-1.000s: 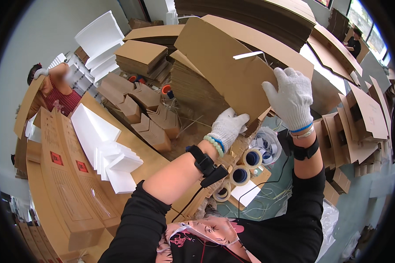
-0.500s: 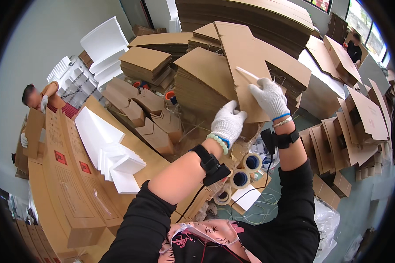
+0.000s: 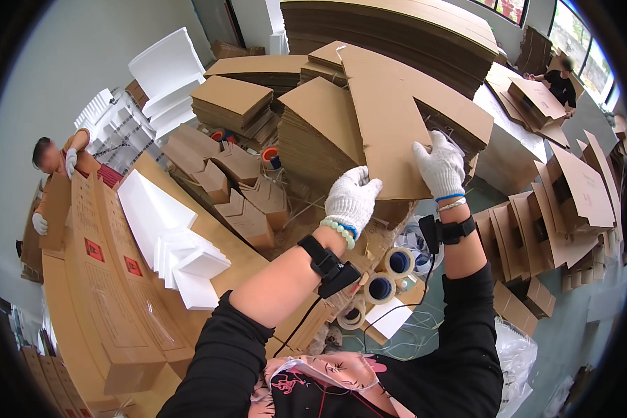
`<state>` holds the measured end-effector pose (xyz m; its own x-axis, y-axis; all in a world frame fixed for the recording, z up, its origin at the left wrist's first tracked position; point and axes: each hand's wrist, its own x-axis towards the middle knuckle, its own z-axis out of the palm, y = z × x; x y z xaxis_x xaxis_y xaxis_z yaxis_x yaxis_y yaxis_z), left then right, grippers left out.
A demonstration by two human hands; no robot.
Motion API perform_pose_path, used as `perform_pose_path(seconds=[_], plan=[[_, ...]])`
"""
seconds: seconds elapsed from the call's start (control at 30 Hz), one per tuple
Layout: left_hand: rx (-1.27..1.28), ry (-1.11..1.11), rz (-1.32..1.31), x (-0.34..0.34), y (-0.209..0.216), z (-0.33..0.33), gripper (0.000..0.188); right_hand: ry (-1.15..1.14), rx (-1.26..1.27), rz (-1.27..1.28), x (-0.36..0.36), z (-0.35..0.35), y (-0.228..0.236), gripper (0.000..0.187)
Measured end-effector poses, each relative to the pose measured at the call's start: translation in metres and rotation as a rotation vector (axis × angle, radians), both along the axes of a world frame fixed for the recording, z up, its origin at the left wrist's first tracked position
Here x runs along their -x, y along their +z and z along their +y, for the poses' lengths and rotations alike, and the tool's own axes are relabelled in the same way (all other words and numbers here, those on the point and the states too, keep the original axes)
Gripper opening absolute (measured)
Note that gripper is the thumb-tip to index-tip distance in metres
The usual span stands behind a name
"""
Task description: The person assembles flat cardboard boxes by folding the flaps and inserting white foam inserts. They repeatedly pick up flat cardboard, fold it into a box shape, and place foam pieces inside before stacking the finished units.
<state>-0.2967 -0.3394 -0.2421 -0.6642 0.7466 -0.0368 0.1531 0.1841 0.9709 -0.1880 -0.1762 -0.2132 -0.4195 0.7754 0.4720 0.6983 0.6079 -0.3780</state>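
Observation:
A flat brown cardboard sheet [image 3: 389, 132] lies slanted between my hands, on top of the cardboard stacks. My left hand [image 3: 352, 198], in a white knitted glove, grips its near left corner between thumb and fingers. My right hand [image 3: 441, 166], gloved alike, is closed on the right edge, its fingertips partly hidden behind the board. A stack of cut cardboard [image 3: 320, 132] stands just left of the sheet. At the sheet's far end a small white strip [image 3: 340, 51] shows.
Rolls of tape [image 3: 381, 287] sit below my hands. White foam pieces [image 3: 181, 258] and long cartons [image 3: 111, 279] are at the left. Folded boxes [image 3: 550, 216] stand at the right. One person [image 3: 56, 167] works at far left, another [image 3: 561, 83] at far right.
A white strip that lay by my right hand's fingers is gone from there. My right hand has moved nearer and onto the sheet's right edge; my left hand shifted slightly left.

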Motion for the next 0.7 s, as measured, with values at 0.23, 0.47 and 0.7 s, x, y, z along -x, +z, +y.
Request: perform_pose_path(seconds=[0.23,0.47,0.7], plan=[[0.095,-0.14,-0.128,0.0,0.006,-0.01,0.038,0.052,-0.004,0.098,0.0,-0.012,0.032,0.066],[-0.116,-0.14,-0.389,-0.004,0.009,-0.016,0.048,0.202,-0.087,0.301,0.005,-0.052,0.065,0.062],[-0.068,-0.112,-0.331,-0.006,0.037,-0.028,0.047,0.299,0.062,0.438,-0.004,-0.051,0.078,0.056]])
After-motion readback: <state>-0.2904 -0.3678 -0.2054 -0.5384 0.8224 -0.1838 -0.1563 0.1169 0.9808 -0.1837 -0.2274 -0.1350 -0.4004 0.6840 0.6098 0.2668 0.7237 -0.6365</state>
